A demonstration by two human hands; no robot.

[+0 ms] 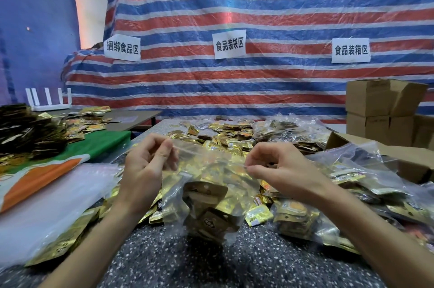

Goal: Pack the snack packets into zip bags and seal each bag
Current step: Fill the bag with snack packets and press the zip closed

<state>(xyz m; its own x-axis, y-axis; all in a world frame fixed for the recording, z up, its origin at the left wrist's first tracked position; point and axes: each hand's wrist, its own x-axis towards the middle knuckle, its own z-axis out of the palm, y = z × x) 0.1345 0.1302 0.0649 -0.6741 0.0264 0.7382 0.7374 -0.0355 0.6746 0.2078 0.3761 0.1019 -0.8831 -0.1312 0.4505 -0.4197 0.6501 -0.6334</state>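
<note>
The clear zip bag (209, 203) hangs between your hands, above the near edge of the speckled table (164, 259), and it holds gold and brown snack packets (211, 217). Your left hand (146, 165) pinches the left end of the bag's top edge between the thumb and curled fingers. Your right hand (281, 168) pinches the right end of the same edge, with the other fingers curled in. Whether the zip strip is pressed closed cannot be told. Behind the bag, loose gold packets (225, 142) cover the table. On your right, filled clear bags (296, 217) lie in a heap beside stacked cardboard boxes (380, 104). On your left lies a green-and-orange sheet (70, 158). A red, white and blue striped tarp (234, 13) carrying three paper signs (229, 46) closes off the back.
</note>
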